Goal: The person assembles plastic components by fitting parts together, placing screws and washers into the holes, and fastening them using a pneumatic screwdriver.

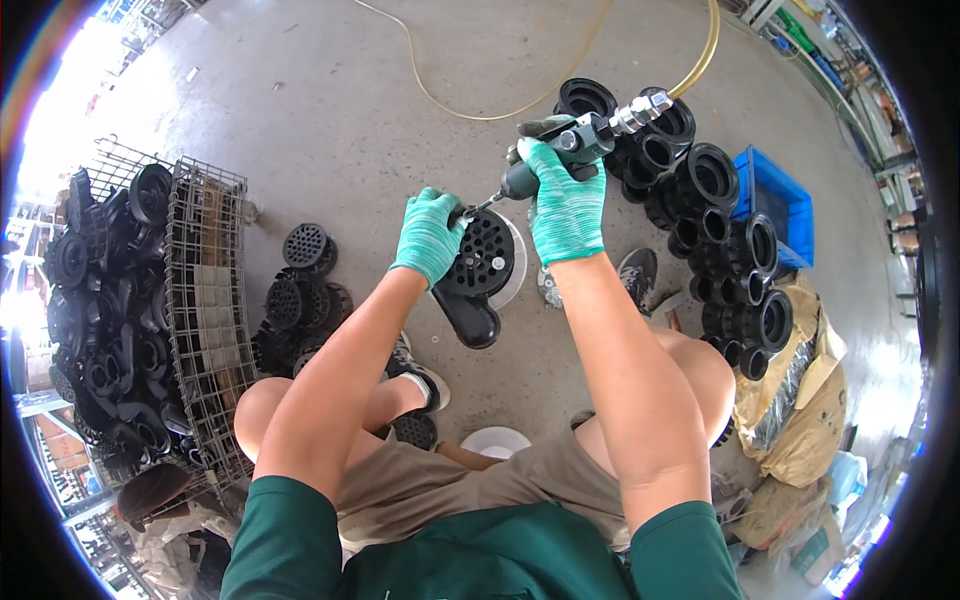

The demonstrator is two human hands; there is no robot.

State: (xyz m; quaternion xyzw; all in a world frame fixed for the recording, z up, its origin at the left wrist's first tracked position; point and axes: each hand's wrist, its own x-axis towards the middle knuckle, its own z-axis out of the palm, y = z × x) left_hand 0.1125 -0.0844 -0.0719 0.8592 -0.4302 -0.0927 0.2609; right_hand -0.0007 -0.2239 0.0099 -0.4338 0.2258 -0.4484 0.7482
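Note:
My right hand (567,210), in a green-and-white knit glove, is wrapped round a dark pneumatic screwdriver (522,181). A clear yellowish air hose (703,58) runs from its metal fitting (640,112). The thin bit (487,205) points left, its tip at the upper edge of a round black perforated cover (481,262). Gloved the same way, my left hand (431,236) is closed, fingertips pinched beside the bit tip; what they hold is hidden. The cover sits on a black plastic housing (470,318) with a rounded spout toward me, over a white round support (515,272).
Left stands a wire cage (210,290) full of black parts (110,330), with stacked perforated covers (303,247) beside it. Black ring-shaped fittings (707,177) are lined up on the right by a blue crate (783,205). Brown wrapping (800,400) lies nearer me.

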